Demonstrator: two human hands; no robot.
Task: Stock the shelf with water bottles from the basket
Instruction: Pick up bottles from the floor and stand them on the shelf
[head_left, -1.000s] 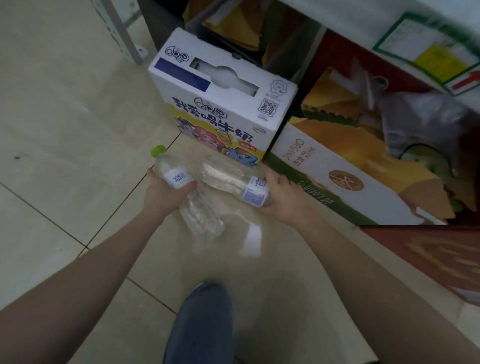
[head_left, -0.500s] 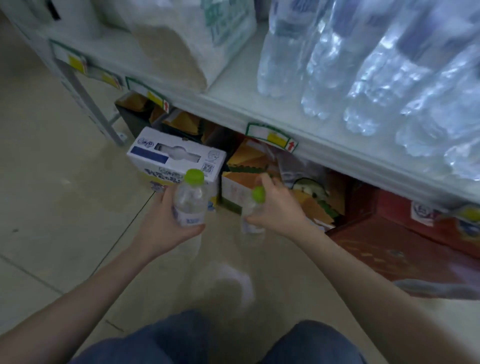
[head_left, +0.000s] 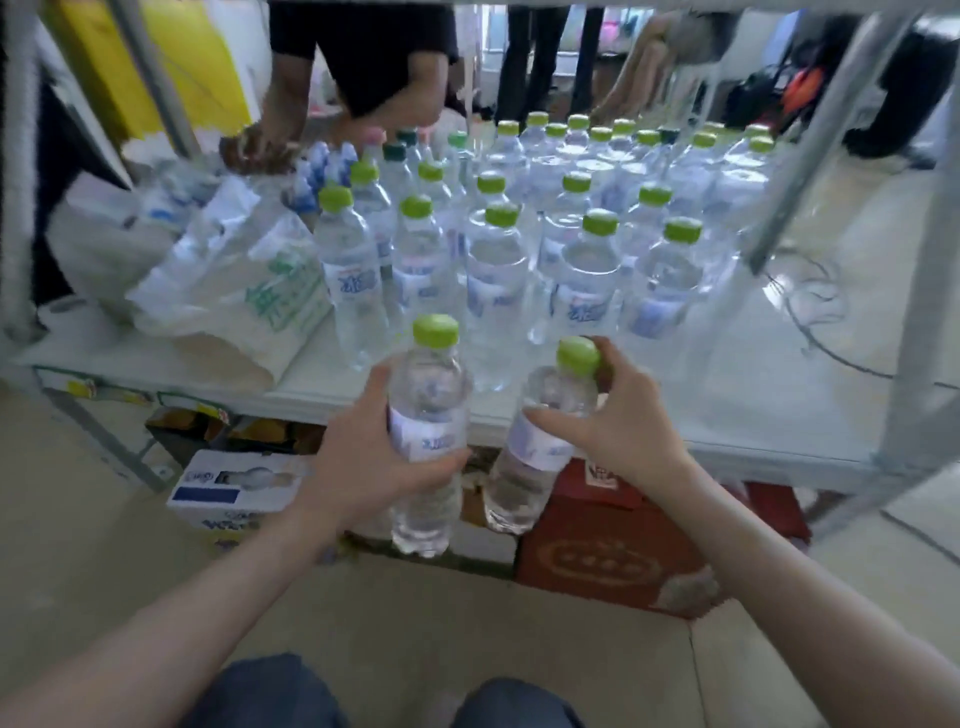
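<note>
**Two bottles held before the shelf**

The left hand (head_left: 363, 462) had its fingers wrapped around the label of an upright water bottle (head_left: 427, 441). The right hand (head_left: 613, 421) gripped a second bottle (head_left: 540, 447) at its neck, tilted slightly. Both hung just in front of the white shelf (head_left: 727, 410), near the rows of green-capped bottles (head_left: 587, 270) standing on it beside a plastic bag (head_left: 234, 291).

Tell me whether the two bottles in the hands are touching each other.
Apart. The head view shows a clear gap between the left hand's bottle and the right hand's bottle, with the shelf edge visible between them.
</note>
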